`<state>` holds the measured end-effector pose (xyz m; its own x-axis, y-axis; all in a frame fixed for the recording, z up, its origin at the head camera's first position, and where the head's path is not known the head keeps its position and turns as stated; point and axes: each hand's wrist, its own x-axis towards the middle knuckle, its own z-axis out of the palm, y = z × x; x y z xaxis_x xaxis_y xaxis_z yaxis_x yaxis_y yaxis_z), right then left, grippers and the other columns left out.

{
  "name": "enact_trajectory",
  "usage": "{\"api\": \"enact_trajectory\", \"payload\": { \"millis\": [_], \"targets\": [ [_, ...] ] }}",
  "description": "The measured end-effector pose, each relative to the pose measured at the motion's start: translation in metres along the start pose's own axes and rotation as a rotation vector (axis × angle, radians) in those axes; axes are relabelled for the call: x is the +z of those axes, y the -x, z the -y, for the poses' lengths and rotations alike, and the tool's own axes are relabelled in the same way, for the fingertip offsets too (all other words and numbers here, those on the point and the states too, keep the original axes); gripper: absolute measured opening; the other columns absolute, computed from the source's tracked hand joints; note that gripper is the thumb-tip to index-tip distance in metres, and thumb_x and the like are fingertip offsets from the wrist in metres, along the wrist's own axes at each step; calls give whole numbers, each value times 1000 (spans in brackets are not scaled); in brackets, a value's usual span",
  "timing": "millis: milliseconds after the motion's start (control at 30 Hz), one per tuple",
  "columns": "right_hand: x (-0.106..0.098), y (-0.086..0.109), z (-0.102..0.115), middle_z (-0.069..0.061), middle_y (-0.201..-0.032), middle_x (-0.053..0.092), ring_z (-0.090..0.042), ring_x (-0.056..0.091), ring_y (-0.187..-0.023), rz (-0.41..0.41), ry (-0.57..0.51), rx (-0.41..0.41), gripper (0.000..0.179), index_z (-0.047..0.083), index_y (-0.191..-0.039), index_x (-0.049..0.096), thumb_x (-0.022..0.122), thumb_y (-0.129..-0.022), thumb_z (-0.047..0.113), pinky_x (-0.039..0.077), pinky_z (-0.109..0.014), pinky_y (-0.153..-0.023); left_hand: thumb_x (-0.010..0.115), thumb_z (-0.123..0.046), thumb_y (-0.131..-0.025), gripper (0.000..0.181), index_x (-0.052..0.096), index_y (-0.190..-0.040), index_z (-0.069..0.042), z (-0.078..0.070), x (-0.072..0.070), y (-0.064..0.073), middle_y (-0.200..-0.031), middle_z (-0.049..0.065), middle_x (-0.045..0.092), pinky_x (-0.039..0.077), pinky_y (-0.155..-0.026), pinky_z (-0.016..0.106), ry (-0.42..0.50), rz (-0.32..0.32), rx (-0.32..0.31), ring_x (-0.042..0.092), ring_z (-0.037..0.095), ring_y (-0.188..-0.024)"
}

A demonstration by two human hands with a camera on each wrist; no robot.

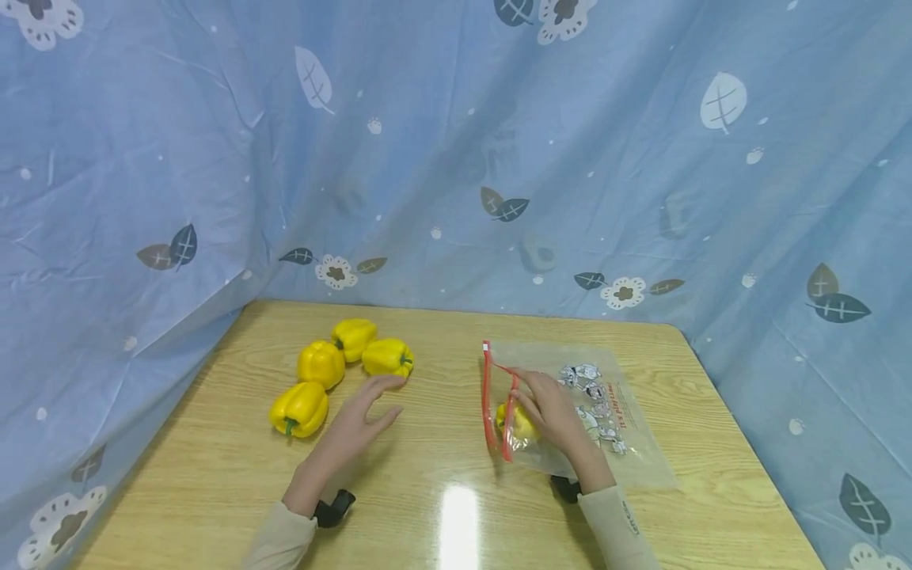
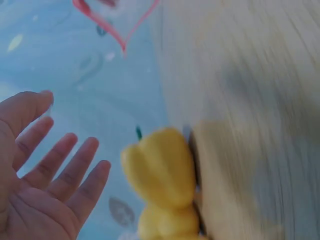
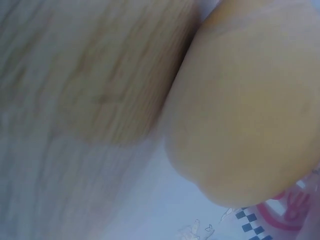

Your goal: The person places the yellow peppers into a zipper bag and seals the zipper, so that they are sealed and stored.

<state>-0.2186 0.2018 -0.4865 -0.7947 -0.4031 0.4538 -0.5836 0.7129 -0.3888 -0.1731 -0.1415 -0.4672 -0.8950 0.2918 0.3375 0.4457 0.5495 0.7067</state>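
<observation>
My left hand (image 1: 356,419) hovers over the table beside several yellow bell peppers (image 1: 321,364), its thumb and fingers spread apart and holding nothing. The left wrist view also shows those relaxed fingers, apart from a yellow pepper (image 2: 160,165). On the right, a clear zip bag (image 1: 641,455) with a red-edged mouth and cartoon print lies flat. My right hand (image 1: 552,412) holds the upper edge of its parted mouth between thumb and fingers. One yellow bell pepper (image 1: 523,427) sits inside, just past the mouth. That pepper (image 3: 250,100) fills much of the right wrist view, where my fingers are hidden.
The wooden table (image 1: 427,443) ends at a blue patterned curtain (image 1: 427,198) behind and on both sides. Dark wrist straps (image 1: 333,509) show under the arms. A bright light reflection lies at the table's near middle.
</observation>
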Motion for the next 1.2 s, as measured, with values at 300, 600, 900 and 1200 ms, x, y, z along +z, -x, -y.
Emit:
{"api": "enact_trajectory", "payload": {
  "millis": [300,600,900,1200],
  "targets": [
    [-1,0,2,-7,-120,62,-27,58,-109,0,4,-2,40,13,-131,51,55,-94,26,45,-45,-96,65,-16,-88,41,54,-127,-13,10,-38,21,-128,2,52,43,-97,44,-157,-162,-11,48,23,-120],
    [0,1,2,-8,-120,61,-27,58,-108,-3,16,-10,40,12,-130,51,55,-93,26,46,-45,-94,67,-11,-85,40,56,-125,-13,19,-61,41,-126,4,53,41,-97,47,-197,-256,-68,47,25,-118],
    [0,2,1,-8,-120,61,-28,58,-108,0,12,-13,40,13,-131,51,55,-93,25,45,-45,-95,73,-3,-77,43,60,-117,-5,37,-67,54,-123,17,52,37,-89,54,-259,-350,-57,39,37,-115],
    [-1,2,2,-8,-122,61,-28,58,-109,5,-5,-7,39,14,-131,51,55,-93,25,45,-45,-95,76,-8,-74,42,62,-114,-5,47,-68,65,-129,23,45,36,-84,62,-314,-340,-163,35,46,-116]
  ]
}}
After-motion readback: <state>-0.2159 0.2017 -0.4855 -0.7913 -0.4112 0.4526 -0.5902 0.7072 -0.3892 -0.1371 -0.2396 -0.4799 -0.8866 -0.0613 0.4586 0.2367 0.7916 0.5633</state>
